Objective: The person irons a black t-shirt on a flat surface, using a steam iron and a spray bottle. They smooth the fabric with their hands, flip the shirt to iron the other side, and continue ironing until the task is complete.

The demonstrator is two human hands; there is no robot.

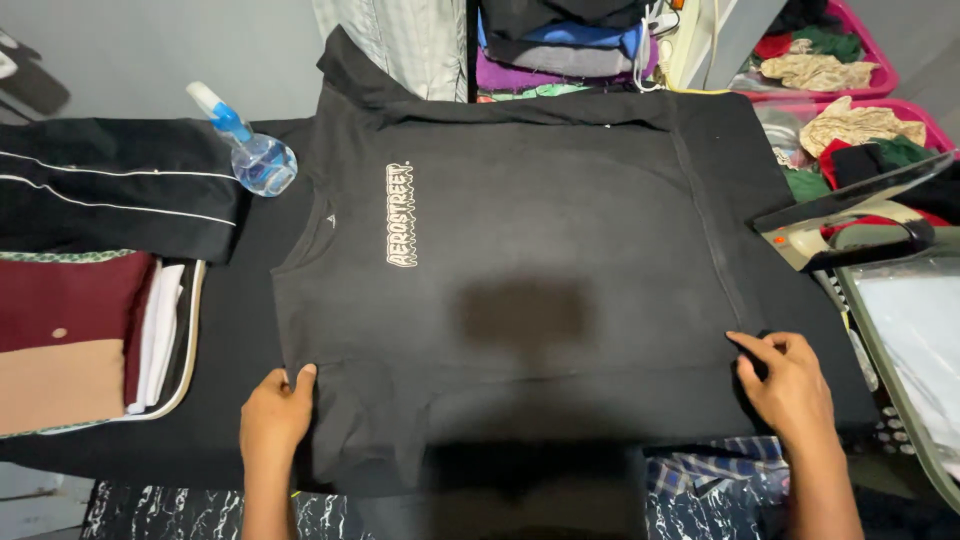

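Black T-shirt (520, 260) spread flat between both hands, which are well apart: left hand (275, 410) pinches its near edge; right hand (790, 385) presses its hem. An uneven pull may wrinkle it. Iron (850, 225) just beyond right hand risks a burn; spray bottle (250, 145) beyond left.

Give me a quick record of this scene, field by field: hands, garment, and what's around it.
left hand: grips near edge of black shirt by the sleeve
right hand: fingers pressed on shirt's hem end
shirt: spread flat on black board, darker patch mid-body
spray bottle: lying by the collar
iron: resting at right
folded clothes: stacked at left
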